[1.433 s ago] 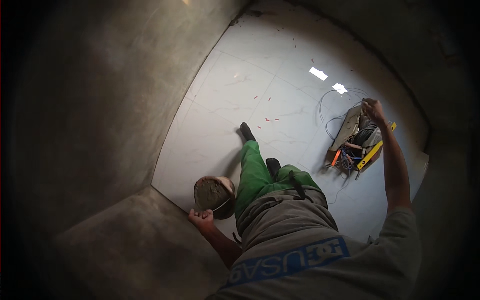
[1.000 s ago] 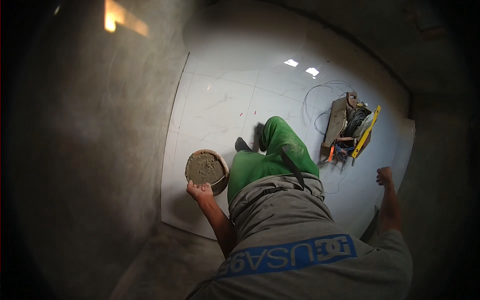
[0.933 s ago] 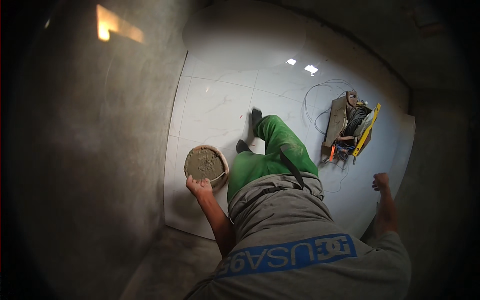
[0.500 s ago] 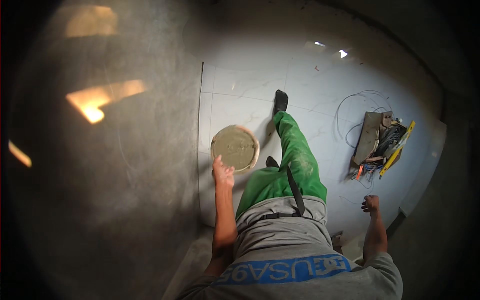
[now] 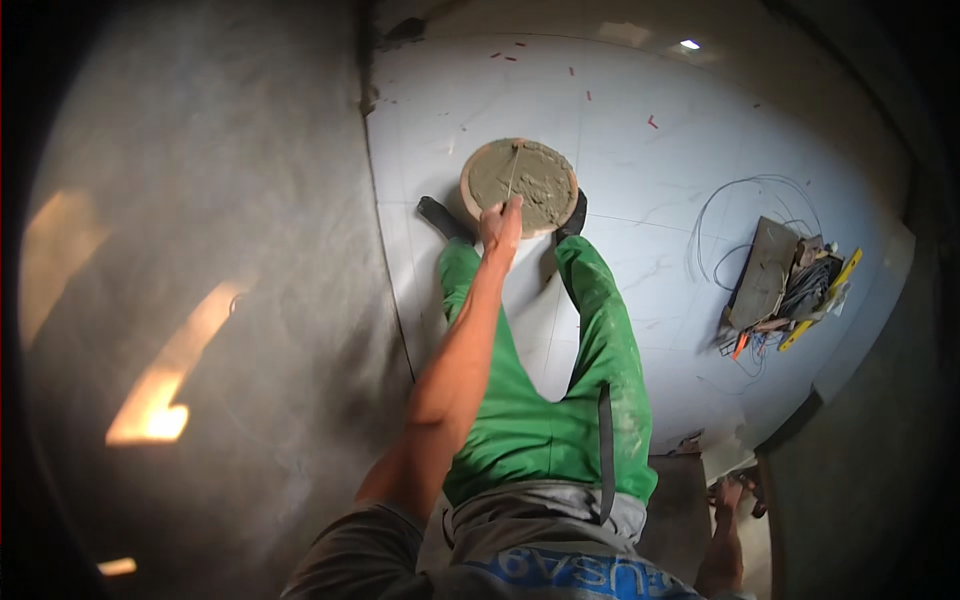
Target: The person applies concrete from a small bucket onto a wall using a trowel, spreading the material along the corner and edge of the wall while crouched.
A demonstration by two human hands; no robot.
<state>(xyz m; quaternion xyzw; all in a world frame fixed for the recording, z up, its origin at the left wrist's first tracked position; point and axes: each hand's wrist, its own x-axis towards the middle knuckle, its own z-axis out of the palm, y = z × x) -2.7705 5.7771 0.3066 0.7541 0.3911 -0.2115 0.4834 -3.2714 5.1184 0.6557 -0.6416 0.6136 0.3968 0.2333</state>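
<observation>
1. Gripping the thin handle (image 5: pixel 513 172) of a round bucket (image 5: pixel 467 196), the left hand (image 5: pixel 501 225) was closed, above centre in the frame.
2. The right hand (image 5: pixel 728 491) was at lower right; I could not tell whether it held anything.
3. The bucket, filled with grey mortar (image 5: pixel 543 187), was at upper centre, between two dark-covered feet (image 5: pixel 441 215).
4. At right, an open box (image 5: pixel 765 268) of tools and cables stood on pale floor tiles (image 5: pixel 662 285), a yellow level (image 5: pixel 826 298) along it.
5. Red slivers (image 5: pixel 652 122) lay scattered toward the top.
</observation>
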